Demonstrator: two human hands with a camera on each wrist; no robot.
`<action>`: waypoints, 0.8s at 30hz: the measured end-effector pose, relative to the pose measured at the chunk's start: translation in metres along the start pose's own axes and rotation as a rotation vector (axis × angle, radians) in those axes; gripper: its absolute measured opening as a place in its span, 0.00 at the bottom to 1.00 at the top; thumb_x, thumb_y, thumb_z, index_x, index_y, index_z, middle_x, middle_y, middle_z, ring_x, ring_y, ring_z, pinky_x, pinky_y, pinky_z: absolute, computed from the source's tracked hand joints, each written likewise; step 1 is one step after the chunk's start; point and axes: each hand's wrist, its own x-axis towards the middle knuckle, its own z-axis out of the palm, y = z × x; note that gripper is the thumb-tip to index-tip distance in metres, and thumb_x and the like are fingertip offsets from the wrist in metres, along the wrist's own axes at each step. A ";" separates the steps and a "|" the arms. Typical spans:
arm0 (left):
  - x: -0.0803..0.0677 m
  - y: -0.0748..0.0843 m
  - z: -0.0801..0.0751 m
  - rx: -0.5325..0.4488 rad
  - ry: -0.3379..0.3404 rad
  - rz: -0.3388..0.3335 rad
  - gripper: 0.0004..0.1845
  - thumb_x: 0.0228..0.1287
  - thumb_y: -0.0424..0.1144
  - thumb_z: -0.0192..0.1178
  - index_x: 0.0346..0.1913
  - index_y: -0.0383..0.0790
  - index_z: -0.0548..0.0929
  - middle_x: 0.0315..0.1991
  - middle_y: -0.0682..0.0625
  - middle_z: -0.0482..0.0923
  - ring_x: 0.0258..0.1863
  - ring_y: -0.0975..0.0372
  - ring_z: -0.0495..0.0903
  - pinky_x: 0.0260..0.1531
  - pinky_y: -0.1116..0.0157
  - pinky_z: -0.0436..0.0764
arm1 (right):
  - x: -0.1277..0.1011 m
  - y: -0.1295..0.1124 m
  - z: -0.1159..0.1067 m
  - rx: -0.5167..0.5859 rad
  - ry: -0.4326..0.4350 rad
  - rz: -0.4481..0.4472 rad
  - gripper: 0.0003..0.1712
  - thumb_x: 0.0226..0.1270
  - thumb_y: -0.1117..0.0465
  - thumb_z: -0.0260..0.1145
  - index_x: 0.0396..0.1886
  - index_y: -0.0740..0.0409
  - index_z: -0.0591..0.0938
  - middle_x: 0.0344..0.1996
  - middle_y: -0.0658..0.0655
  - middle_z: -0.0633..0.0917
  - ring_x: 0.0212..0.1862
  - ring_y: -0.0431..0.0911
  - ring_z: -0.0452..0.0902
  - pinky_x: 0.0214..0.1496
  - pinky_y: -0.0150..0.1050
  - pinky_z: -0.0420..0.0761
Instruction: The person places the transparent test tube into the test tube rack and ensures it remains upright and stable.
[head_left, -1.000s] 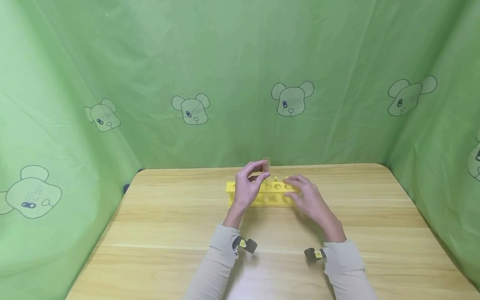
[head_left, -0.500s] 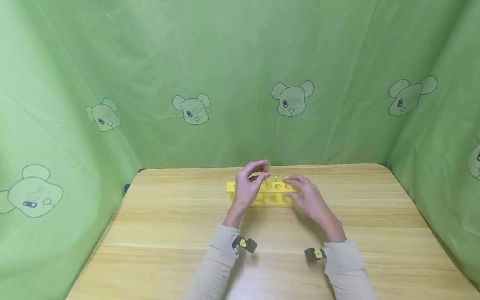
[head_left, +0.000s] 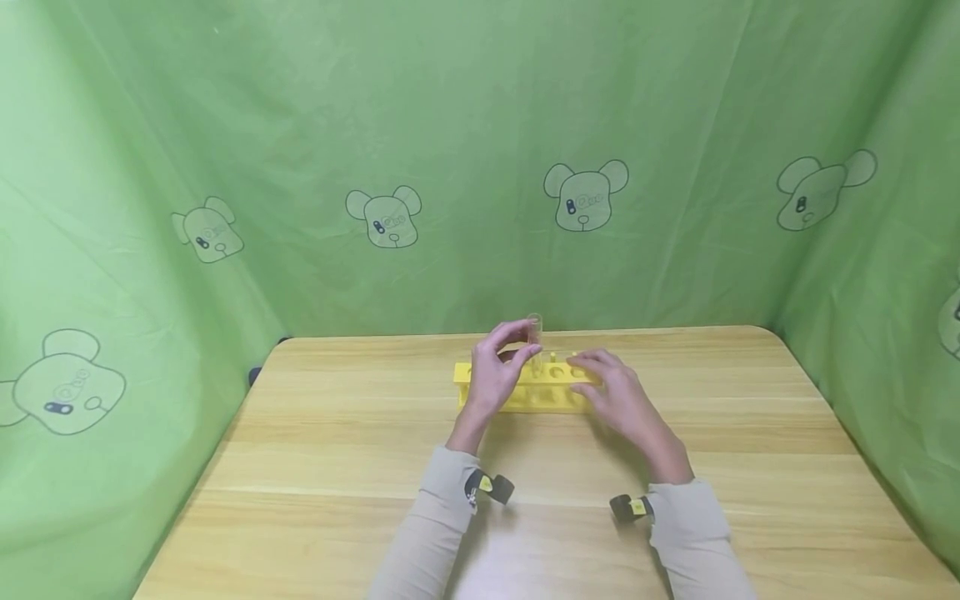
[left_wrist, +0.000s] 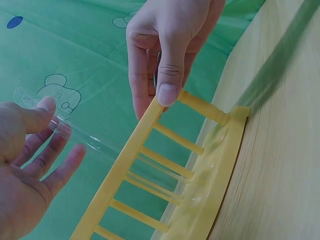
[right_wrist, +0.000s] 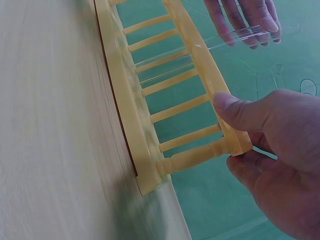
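A yellow test tube rack (head_left: 540, 398) stands upright on the wooden table. My left hand (head_left: 491, 375) pinches a clear glass test tube (head_left: 535, 331) near its upper end, between thumb and fingertips. In the left wrist view the tube (left_wrist: 92, 140) passes through the rack's top bar (left_wrist: 122, 160), and its lower part shows between the bars down to the base. At the rack's right end, my right hand (head_left: 618, 396) grips the top bar, thumb on the near side, as the right wrist view shows with the hand (right_wrist: 280, 145) around the corner. That hand covers the end hole.
The wooden table (head_left: 360, 517) spreads out on both sides of the rack and in front of it. Green curtains (head_left: 480, 125) with bear-head prints close off the back and both sides. A small black camera sits on each wrist.
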 end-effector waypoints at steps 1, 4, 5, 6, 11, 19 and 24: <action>0.000 0.000 0.000 -0.002 -0.006 0.001 0.18 0.63 0.20 0.66 0.56 0.23 0.81 0.49 0.30 0.82 0.50 0.40 0.84 0.50 0.46 0.87 | 0.000 0.000 -0.001 -0.004 -0.004 0.006 0.25 0.66 0.68 0.72 0.63 0.66 0.80 0.60 0.67 0.79 0.63 0.65 0.74 0.68 0.63 0.74; 0.000 -0.001 0.000 -0.007 -0.019 0.006 0.18 0.63 0.20 0.66 0.57 0.22 0.80 0.49 0.28 0.82 0.50 0.39 0.83 0.51 0.46 0.86 | -0.001 0.000 -0.002 -0.008 -0.009 0.018 0.25 0.67 0.67 0.72 0.63 0.65 0.80 0.61 0.67 0.79 0.63 0.65 0.73 0.69 0.64 0.73; 0.000 -0.001 0.000 -0.007 -0.022 0.007 0.19 0.63 0.20 0.66 0.57 0.22 0.80 0.49 0.27 0.81 0.50 0.38 0.83 0.51 0.46 0.87 | -0.001 0.000 -0.002 -0.008 -0.010 0.022 0.25 0.67 0.67 0.71 0.64 0.65 0.80 0.61 0.67 0.79 0.63 0.65 0.73 0.69 0.64 0.73; -0.001 -0.001 0.000 -0.006 -0.025 0.010 0.19 0.63 0.19 0.66 0.57 0.21 0.80 0.49 0.27 0.81 0.50 0.38 0.83 0.51 0.48 0.87 | -0.002 0.000 -0.003 -0.007 -0.010 0.025 0.25 0.67 0.68 0.72 0.64 0.65 0.80 0.61 0.67 0.79 0.63 0.65 0.73 0.69 0.64 0.73; -0.002 -0.010 -0.003 0.009 -0.049 0.009 0.20 0.62 0.19 0.66 0.57 0.21 0.79 0.50 0.26 0.81 0.50 0.37 0.83 0.53 0.49 0.86 | -0.003 -0.001 -0.005 -0.007 -0.006 0.032 0.27 0.66 0.68 0.72 0.64 0.65 0.79 0.61 0.67 0.78 0.63 0.65 0.74 0.68 0.63 0.74; -0.007 -0.040 -0.021 0.051 -0.071 -0.023 0.22 0.65 0.26 0.68 0.62 0.31 0.80 0.52 0.32 0.82 0.54 0.40 0.81 0.59 0.46 0.82 | -0.001 -0.006 -0.006 0.008 -0.021 0.056 0.29 0.68 0.63 0.72 0.66 0.64 0.78 0.65 0.67 0.76 0.66 0.65 0.71 0.71 0.64 0.71; -0.011 -0.040 -0.039 0.139 -0.090 -0.006 0.20 0.71 0.33 0.64 0.64 0.38 0.80 0.54 0.37 0.82 0.57 0.44 0.80 0.64 0.47 0.78 | -0.002 -0.006 -0.007 0.006 -0.005 0.067 0.28 0.73 0.58 0.69 0.68 0.63 0.77 0.66 0.67 0.75 0.67 0.66 0.70 0.71 0.68 0.68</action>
